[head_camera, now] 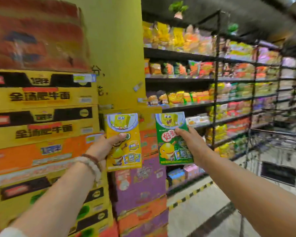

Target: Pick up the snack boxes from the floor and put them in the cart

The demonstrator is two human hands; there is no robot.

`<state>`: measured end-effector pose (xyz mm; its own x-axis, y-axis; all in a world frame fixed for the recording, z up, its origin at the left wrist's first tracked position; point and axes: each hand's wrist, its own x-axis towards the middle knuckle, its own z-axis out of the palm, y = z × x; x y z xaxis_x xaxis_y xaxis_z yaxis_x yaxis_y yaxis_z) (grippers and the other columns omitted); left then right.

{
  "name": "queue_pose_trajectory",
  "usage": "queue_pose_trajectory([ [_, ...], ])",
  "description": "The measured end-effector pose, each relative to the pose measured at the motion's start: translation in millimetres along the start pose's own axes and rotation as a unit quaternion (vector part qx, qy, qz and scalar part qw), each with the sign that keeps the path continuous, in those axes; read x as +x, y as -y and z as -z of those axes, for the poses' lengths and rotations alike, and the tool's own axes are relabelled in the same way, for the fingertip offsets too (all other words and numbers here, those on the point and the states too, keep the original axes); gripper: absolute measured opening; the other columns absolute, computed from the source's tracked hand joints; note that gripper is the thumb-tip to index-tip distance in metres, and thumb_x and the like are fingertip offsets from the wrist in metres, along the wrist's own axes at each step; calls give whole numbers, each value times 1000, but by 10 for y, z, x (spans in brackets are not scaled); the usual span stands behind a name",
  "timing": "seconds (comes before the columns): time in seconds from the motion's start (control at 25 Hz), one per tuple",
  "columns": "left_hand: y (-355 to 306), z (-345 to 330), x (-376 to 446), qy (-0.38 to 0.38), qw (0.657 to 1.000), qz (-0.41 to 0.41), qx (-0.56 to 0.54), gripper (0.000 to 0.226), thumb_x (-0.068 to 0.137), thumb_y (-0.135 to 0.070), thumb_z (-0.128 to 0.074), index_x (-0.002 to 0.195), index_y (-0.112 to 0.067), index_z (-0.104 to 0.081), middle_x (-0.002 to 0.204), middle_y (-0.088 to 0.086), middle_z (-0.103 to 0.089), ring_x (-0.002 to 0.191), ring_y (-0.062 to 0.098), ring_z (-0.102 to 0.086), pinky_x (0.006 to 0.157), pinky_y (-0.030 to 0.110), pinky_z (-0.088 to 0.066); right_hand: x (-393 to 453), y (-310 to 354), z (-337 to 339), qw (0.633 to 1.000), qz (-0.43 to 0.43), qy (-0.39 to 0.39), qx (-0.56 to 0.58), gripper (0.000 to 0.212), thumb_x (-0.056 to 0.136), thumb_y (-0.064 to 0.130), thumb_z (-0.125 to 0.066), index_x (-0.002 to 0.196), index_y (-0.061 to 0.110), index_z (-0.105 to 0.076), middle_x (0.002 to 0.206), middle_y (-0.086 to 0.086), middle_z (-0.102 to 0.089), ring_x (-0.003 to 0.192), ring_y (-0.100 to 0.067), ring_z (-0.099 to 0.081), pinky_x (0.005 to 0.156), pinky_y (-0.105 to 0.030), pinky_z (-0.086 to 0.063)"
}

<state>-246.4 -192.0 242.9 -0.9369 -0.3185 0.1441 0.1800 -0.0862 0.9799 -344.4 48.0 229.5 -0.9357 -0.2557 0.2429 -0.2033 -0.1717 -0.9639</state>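
My left hand [104, 147] grips a yellow snack box [125, 132] with a cartoon sponge figure, held upright at chest height, thumb across its front. Beaded bracelets circle that wrist. My right hand [189, 141] pinches a green snack box [171, 142] of the same kind by its right edge, also upright. The two boxes hang side by side, a small gap between them. The wire shopping cart [278, 151] stands at the right, past my right arm.
Stacked cartons of noodles [41, 117] in yellow, orange and purple rise at the left and centre, against a yellow pillar [116, 57]. Black shelves [215, 79] full of snack bags run along the right. The floor carries a yellow-black striped line [191, 194].
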Motion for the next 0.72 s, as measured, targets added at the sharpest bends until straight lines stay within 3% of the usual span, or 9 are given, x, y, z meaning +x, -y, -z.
queue_pose_trajectory([
  [0.12,352,-871,676,72,997,12,-27,32,82,-13,-66,114,-7,-61,80,11,-73,61,22,-71,52,43,-58,275,-151,890,997,-6,-75,-25,33,91,27,-60,122,18,-50,105,-15,-70,84,-30,-70,76,-45,-58],
  [0.2,569,-1391,1117,117,992,16,-31,34,80,-15,-67,113,-8,-61,81,11,-73,60,21,-70,48,37,-56,502,-252,1418,993,-9,-116,-36,36,91,29,-60,124,20,-49,105,-13,-70,84,-29,-71,77,-46,-57],
  [0.32,926,-2185,1769,201,978,38,-25,38,76,-17,-70,112,-9,-63,92,15,-73,71,26,-72,66,49,-58,811,-361,2119,982,-12,-186,-38,29,92,27,-59,119,20,-53,101,-12,-71,79,-28,-71,75,-45,-57],
  [0.44,1270,-2988,2328,269,959,85,-25,39,72,-20,-72,109,-10,-65,92,15,-73,76,29,-71,77,53,-55,1039,-509,2797,967,-22,-252,-40,23,93,25,-57,115,19,-54,103,-14,-70,81,-30,-69,77,-47,-56],
  [0.52,1568,-3573,2642,307,946,107,-18,45,71,-23,-73,112,-9,-64,99,18,-71,81,31,-70,81,53,-54,1161,-648,3289,952,-28,-300,-55,29,92,26,-57,119,17,-54,102,-12,-69,80,-26,-68,70,-41,-58],
  [0.6,1924,-4130,2879,334,934,124,-22,35,78,-19,-69,111,-10,-64,96,13,-72,75,27,-71,71,45,-58,1271,-830,3787,939,-33,-336,-63,33,92,27,-58,122,17,-52,101,-9,-68,80,-22,-66,61,-33,-56],
  [0.72,2523,-4931,3186,363,918,160,-23,26,84,-13,-64,109,-10,-64,84,9,-74,64,21,-71,53,33,-57,1505,-1227,4584,925,-59,-372,-48,41,88,30,-62,125,14,-50,111,-17,-67,88,-31,-68,73,-43,-58],
])
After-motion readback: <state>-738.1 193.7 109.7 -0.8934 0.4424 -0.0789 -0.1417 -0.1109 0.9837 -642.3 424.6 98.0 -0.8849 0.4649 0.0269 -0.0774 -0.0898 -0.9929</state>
